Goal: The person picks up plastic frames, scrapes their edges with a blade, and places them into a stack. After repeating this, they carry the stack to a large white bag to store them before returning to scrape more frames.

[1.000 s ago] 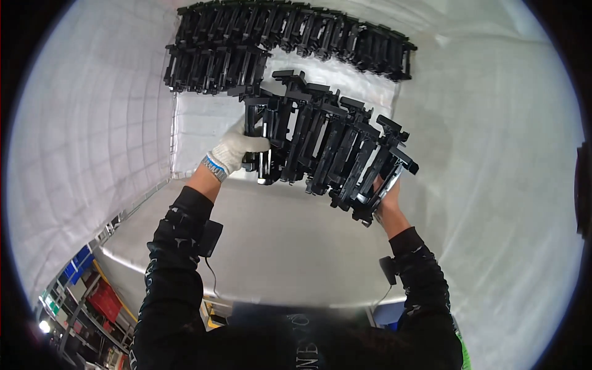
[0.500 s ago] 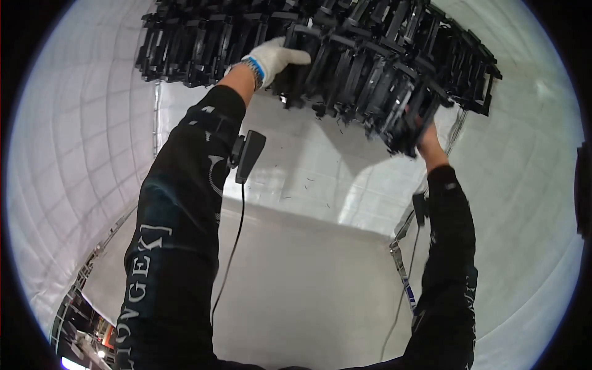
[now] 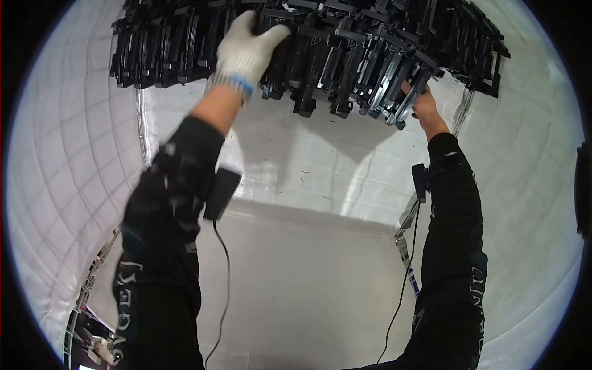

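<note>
Many black plastic frame-like parts (image 3: 345,61) stand packed side by side in a long row across the top of the view. My left hand (image 3: 246,55), in a white knit glove with a blue cuff, is at the near side of the row, left of the middle. Its thumb and fingers are spread apart, with nothing seen between them. At the right end of the nearer parts, my bare right hand (image 3: 424,105) grips the outermost black plastic frame (image 3: 410,92); its fingers are partly hidden behind it.
White sheeting (image 3: 308,179) with dark scraps lies below the row. A quilted white liner (image 3: 68,142) rises at left, a plain pale wall (image 3: 530,185) at right. Small black boxes (image 3: 223,192) with cables sit on both forearms. Equipment (image 3: 98,348) shows at lower left.
My left hand has come off the parts and moved left, its fingers spreading. The nearer parts have shifted up and away, and my right hand has gone up with them.
</note>
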Motion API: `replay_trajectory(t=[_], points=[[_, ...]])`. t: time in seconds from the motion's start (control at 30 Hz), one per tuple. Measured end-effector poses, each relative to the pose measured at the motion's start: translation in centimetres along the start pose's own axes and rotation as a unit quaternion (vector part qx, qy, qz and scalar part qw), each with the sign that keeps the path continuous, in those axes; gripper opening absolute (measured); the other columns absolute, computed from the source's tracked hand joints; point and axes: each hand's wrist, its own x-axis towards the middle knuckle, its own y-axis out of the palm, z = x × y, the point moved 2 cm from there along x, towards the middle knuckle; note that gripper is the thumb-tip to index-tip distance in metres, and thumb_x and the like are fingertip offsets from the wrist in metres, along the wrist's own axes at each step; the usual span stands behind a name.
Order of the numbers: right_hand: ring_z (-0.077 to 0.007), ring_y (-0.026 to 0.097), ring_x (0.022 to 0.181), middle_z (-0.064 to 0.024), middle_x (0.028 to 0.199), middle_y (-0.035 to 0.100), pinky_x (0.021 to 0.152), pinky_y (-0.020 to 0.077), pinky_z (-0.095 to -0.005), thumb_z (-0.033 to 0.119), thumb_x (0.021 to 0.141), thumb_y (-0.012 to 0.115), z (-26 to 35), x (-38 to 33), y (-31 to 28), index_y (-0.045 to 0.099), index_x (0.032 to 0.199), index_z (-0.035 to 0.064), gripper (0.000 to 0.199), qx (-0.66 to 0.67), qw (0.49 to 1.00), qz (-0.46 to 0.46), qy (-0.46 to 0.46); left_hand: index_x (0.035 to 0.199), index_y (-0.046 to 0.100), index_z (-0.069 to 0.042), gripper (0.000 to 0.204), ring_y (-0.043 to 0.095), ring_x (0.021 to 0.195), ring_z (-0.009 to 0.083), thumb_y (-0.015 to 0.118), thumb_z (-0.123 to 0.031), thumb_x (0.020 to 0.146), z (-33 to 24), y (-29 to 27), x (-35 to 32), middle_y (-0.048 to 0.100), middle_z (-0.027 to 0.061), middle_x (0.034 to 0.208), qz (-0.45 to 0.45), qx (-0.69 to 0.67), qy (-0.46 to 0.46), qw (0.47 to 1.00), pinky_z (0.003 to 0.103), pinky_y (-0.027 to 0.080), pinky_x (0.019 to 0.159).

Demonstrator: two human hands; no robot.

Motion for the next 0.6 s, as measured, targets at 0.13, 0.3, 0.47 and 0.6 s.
replay_trajectory(t=[0.13, 0.3, 0.47, 0.6], points=[[-0.0201, 0.062, 0.099, -0.0073, 0.114, 0.063, 0.079, 0.0532, -0.0399, 0.04, 0.093, 0.063, -2.6, -0.1, -1.3, 0.049, 0.135, 0.0084, 0.054, 0.079, 0.997, 0.025, 0.006, 0.14, 0.045, 0.0, 0.072, 0.051, 0.128, 0.0318, 0.07, -0.04, 0.086, 1.3, 0.0, -8.0, 0.056, 0.0233, 0.133, -0.243, -0.188, -0.072, 0.949, 0.046, 0.04, 0.108], [-0.0188, 0.06, 0.109, -0.0083, 0.126, 0.06, 0.089, 0.0496, -0.0418, 0.05, 0.099, 0.048, -2.3, -3.2, 1.1, 0.048, 0.138, 0.0065, 0.058, 0.328, 0.943, -0.061, -0.002, 0.139, 0.044, 0.0, 0.061, 0.05, 0.126, 0.0354, 0.065, -0.034, 0.092, 1.7, 4.9, -9.4, 0.052, 0.021, 0.137, -0.108, -0.579, -0.413, 0.694, 0.056, 0.036, 0.108], [-0.0166, 0.055, 0.115, -0.0083, 0.13, 0.058, 0.097, 0.0442, -0.0379, 0.054, 0.1, 0.041, 3.4, -4.7, 5.2, 0.049, 0.137, 0.004, 0.063, 0.456, 0.889, -0.039, 0.019, 0.138, 0.044, -0.003, 0.054, 0.046, 0.126, 0.0402, 0.061, -0.033, 0.096, 3.2, 4.7, -6.4, 0.047, 0.0212, 0.14, -0.094, -0.648, -0.343, 0.674, 0.058, 0.032, 0.111], [-0.0169, 0.053, 0.117, -0.0076, 0.13, 0.057, 0.099, 0.0415, -0.0335, 0.054, 0.1, 0.041, 0.1, -1.3, 2.7, 0.05, 0.135, 0.0027, 0.064, 0.368, 0.926, -0.073, 0.026, 0.139, 0.042, -0.002, 0.058, 0.043, 0.128, 0.0399, 0.062, -0.035, 0.095, 4.6, 6.1, -7.5, 0.049, 0.0206, 0.139, -0.034, -0.621, -0.391, 0.678, 0.057, 0.032, 0.111]])
